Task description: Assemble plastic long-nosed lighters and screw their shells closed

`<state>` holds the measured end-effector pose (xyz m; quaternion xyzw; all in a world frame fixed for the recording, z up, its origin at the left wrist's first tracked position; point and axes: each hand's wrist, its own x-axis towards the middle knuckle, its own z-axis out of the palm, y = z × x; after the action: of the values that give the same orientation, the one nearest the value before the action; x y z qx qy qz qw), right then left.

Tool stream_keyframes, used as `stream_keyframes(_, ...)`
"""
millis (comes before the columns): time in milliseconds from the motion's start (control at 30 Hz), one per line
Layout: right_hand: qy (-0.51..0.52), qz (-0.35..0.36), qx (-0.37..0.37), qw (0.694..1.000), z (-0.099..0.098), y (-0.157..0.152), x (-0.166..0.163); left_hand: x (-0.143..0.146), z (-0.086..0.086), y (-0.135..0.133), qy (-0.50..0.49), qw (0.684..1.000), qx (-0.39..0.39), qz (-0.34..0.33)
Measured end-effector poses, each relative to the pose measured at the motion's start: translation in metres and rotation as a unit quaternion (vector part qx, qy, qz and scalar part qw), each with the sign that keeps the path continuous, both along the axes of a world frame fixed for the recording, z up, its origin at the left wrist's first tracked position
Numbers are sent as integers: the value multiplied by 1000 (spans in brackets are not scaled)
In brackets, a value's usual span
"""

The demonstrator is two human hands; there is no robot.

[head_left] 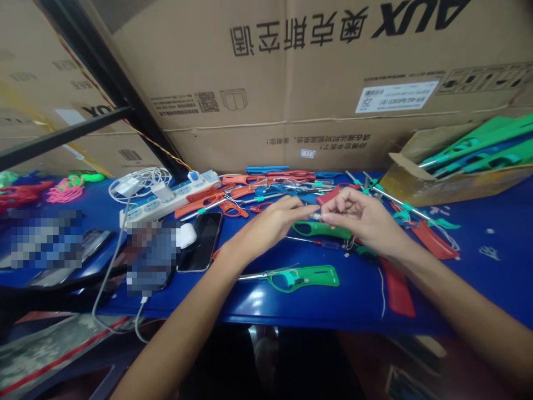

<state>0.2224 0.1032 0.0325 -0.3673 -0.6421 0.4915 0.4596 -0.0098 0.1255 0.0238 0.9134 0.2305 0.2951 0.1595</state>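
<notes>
Over the middle of the table my left hand (280, 221) and my right hand (360, 219) meet at the fingertips. Both are closed in a pinch around a tiny pale piece (317, 215), too small to name. Just beneath them lies a green lighter handle (322, 229), partly covered by my fingers. A screwdriver (327, 244) with a clear reddish handle rests below it. Nearer the front edge is a green long-nosed lighter (316, 276) with a metal tube. A red handle shell (397, 289) lies under my right forearm.
Orange lighters (225, 195) and blue parts pile up behind my hands. At right stands an open carton (416, 186) of green and blue lighters. A power strip (166, 200), a black phone (200, 243) and a white earbud case (186, 236) sit left. Large cardboard boxes (266, 105) wall the back.
</notes>
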Motion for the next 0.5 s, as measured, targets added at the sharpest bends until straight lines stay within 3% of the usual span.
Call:
stream_keyframes(200,6,-12,-12,1000,0,0,0,4,-4,-1,8,999,25,20)
stream_keyframes(500,-30,-44,-13,999,3,-5,-3,4,6,-7,17,1000,7,23)
